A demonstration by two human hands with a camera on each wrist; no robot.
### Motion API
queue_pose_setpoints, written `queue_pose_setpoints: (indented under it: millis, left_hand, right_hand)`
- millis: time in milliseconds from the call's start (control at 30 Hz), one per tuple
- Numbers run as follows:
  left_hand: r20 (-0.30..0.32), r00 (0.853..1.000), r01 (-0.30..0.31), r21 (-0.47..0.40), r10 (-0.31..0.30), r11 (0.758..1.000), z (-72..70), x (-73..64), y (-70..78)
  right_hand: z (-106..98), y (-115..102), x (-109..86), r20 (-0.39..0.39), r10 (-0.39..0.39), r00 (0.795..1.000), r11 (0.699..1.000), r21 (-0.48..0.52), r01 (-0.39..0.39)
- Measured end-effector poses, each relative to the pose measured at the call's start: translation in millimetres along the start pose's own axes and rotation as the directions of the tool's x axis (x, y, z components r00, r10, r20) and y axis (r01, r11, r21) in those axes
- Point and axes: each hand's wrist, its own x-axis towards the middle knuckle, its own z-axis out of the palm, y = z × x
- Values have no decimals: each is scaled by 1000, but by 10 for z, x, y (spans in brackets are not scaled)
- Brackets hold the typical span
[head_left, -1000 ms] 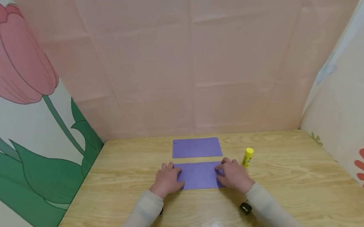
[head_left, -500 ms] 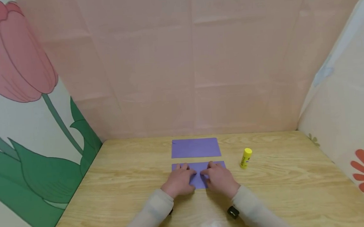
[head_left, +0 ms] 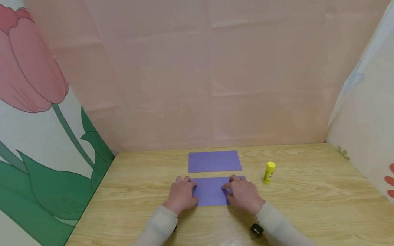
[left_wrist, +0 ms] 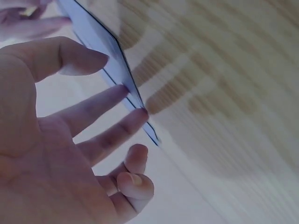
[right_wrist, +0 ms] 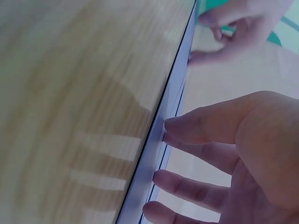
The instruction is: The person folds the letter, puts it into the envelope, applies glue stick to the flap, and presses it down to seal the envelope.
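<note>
A purple rectangle of paper (head_left: 208, 192), seemingly folded or layered, lies flat in front of the person. At its left end, the left hand (head_left: 180, 195) rests its fingertips on the sheet; in the left wrist view, two fingers (left_wrist: 105, 105) reach onto the paper while the others curl. Right of the sheet's middle, the right hand (head_left: 244, 195) touches it, with thumb and spread fingers (right_wrist: 191, 186) along its surface in the right wrist view. Neither hand grips anything. Beyond lies a second purple rectangle (head_left: 214, 162), untouched, with a small mark near its upper left corner.
A yellow glue stick (head_left: 268, 172) stands on the wooden table (head_left: 146, 170) to the right of the sheets. A small black object (head_left: 257, 230) sits by the right wrist. A pinkish cloth backdrop (head_left: 211, 70) rises behind the table; printed flower panels flank it.
Both hands slid inward to the middle of the near sheet, then apart again. Now the left is back at the left end, the right partway toward the right end. The sheets stayed put.
</note>
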Motion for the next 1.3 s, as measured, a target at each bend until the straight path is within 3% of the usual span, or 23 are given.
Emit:
queue_pose_setpoints:
  millis: [400,800,1167,1300]
  left_hand:
    - [14,1000,13,-18,-12,1000,-31,21,-98]
    - [22,1000,-14,-50,15,999,-27,95,-153]
    - [17,999,-40,-86,41,996,-55,106,-202]
    - [14,998,-65,-84,67,994,-76,78,-199]
  right_hand:
    - [-81,295,-13,39,180,983,983,-39,-179]
    - [-47,274,33,39,224,974,975,-16,-223]
    - [-73,363,110,64,241,968,958,144,-248]
    - [-90,370,90,32,224,974,958,175,-227]
